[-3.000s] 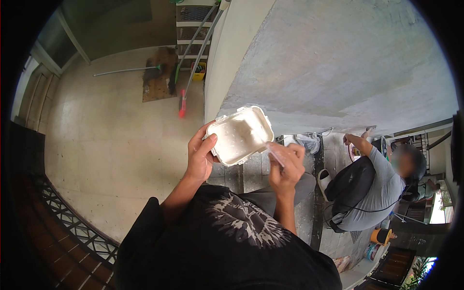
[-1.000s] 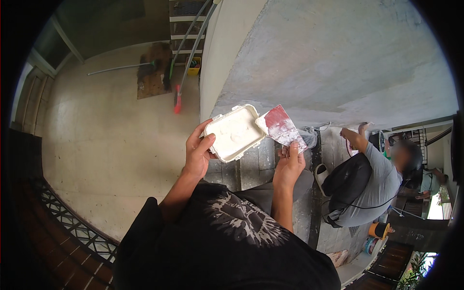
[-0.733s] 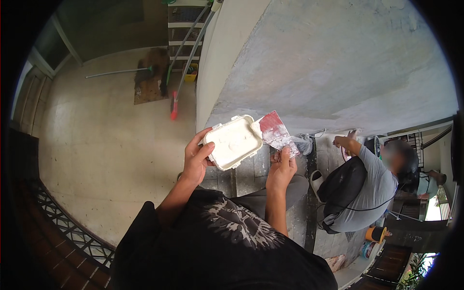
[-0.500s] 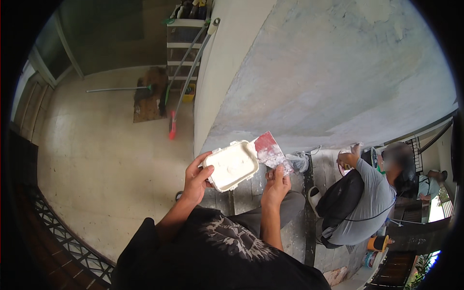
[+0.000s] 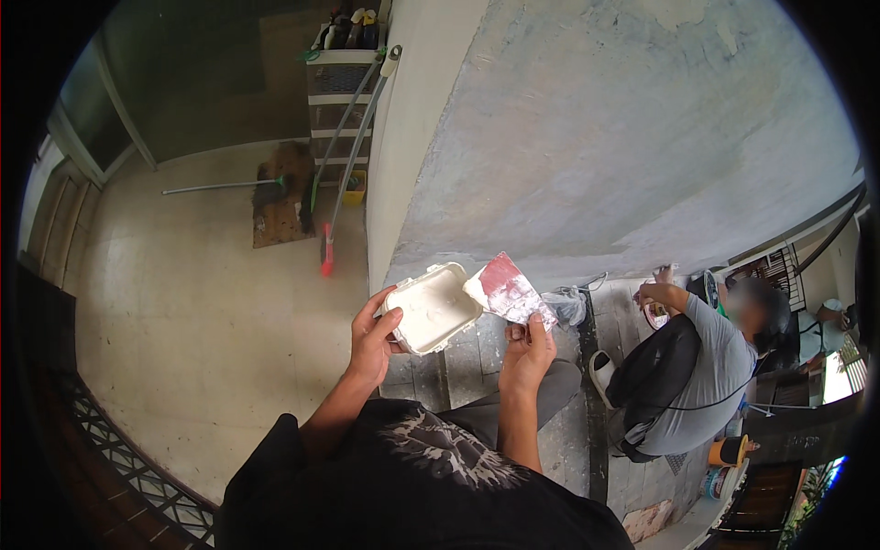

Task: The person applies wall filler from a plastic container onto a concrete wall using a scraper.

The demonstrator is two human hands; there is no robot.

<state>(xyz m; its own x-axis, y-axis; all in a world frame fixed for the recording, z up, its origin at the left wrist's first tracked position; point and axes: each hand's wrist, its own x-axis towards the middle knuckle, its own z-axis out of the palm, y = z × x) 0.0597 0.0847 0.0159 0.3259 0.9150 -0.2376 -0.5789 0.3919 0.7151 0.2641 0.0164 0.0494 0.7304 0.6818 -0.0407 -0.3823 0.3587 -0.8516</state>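
My left hand (image 5: 371, 344) grips a white rectangular plastic tub (image 5: 423, 279) by its left side, thumb over the rim. Inside the tub lies smooth white paste (image 5: 429, 307). My right hand (image 5: 528, 357) pinches a flat red scraper (image 5: 500, 282) at its lower right end, which is smeared with white. A dab of white paste sits on the scraper's left corner, right beside the tub's right rim. Whether that corner touches the rim I cannot tell.
A grey, patchily plastered wall (image 5: 632, 137) rises ahead. At right a person in a grey shirt (image 5: 706, 385) crouches by it. A clear plastic bag (image 5: 566, 307) lies at its foot. Long-handled brushes (image 5: 362, 137) lean by a drawer unit (image 5: 335, 87); a brown mat (image 5: 284, 197) lies beyond.
The tub has shifted slightly left and tipped a little. The scraper has turned slightly, and its left corner now shows a dab of white paste. Both hands keep their holds.
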